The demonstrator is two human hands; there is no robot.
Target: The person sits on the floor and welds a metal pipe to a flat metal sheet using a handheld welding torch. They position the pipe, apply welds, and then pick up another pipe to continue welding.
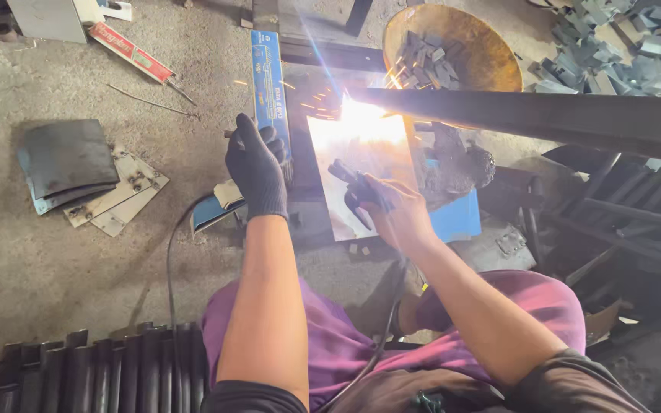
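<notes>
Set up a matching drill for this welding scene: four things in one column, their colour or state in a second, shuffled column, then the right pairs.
Things:
1. left hand
2. right hand
3. bowl
4. flat plates

States:
A. bare, gripping the dark electrode holder
B. rusty, holding grey metal pieces
C. in a black glove
D. lying on the concrete floor, at the left

Pairs: 1-C, 2-A, 3-B, 4-D

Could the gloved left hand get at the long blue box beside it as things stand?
Probably yes: the left hand is right beside the blue box, seemingly at its lower end, with nothing visible between them.
</notes>
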